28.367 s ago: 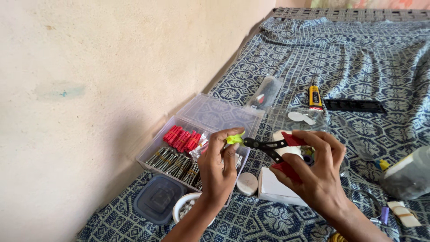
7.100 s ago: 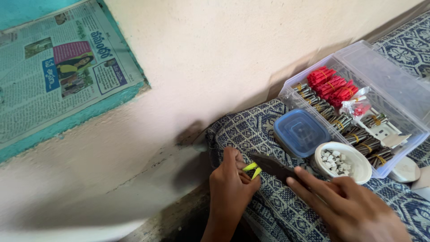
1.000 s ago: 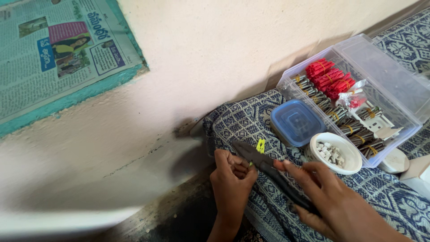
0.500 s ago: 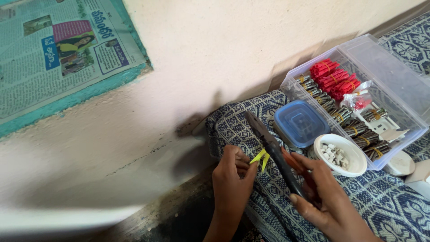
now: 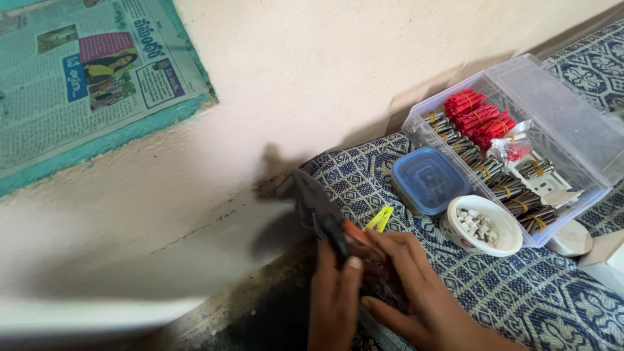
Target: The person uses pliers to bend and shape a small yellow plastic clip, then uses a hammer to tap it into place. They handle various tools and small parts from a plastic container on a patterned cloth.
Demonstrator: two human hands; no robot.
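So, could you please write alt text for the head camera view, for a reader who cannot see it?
Two bare hands, left hand and right hand, together grip dark metal pliers with red-and-black handles over a blue patterned cloth, a small yellow-green piece beside them. Nearby sit a clear plastic organiser box, blue-lidded tub and small white bowl.

a single head-worn camera looks steeply down and slightly forward, close to both hands at the bottom edge, facing a pale wall (image 5: 312,97) above a patterned blue cloth (image 5: 539,292).
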